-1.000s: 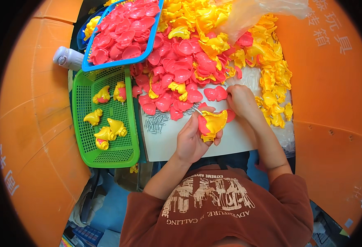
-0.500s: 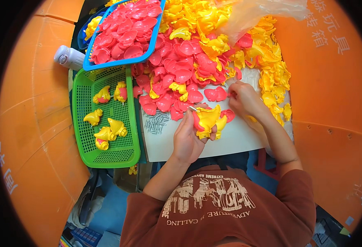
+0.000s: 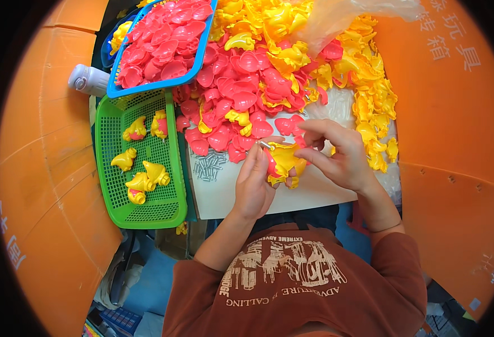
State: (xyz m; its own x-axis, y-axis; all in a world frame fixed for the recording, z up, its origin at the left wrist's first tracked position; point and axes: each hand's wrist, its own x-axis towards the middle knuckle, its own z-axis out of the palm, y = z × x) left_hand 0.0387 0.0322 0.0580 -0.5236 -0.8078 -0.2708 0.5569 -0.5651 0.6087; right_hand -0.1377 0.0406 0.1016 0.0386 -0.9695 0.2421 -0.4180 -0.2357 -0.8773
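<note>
My left hand (image 3: 255,185) is closed around a yellow plastic toy shell (image 3: 283,159), its hollow side up. A pink piece (image 3: 270,165) sits along the shell's left side, and a short metal pin (image 3: 265,144) shows at its upper left by my fingertips. Close over the shell's right side, my right hand (image 3: 340,154) curls thumb and fingers around a small pink shell piece (image 3: 300,140), partly hidden by the fingers. Just beyond lie loose pink shells (image 3: 286,125) on the white work surface (image 3: 219,199). Metal pins (image 3: 209,167) lie in a heap left of my left hand.
A green basket (image 3: 180,191) at left holds several yellow-and-pink toy figures (image 3: 156,173). Behind it a blue basket (image 3: 146,88) is full of pink shells, beside a pale bottle (image 3: 91,80). Yellow shells (image 3: 373,115) pile at right; a clear plastic bag (image 3: 348,19) lies at the back. Orange panels (image 3: 449,135) flank both sides.
My right hand has come from the edge of the pink pile toward me and left, to the yellow shell. The left hand keeps its hold nearly in place. The view has shifted slightly.
</note>
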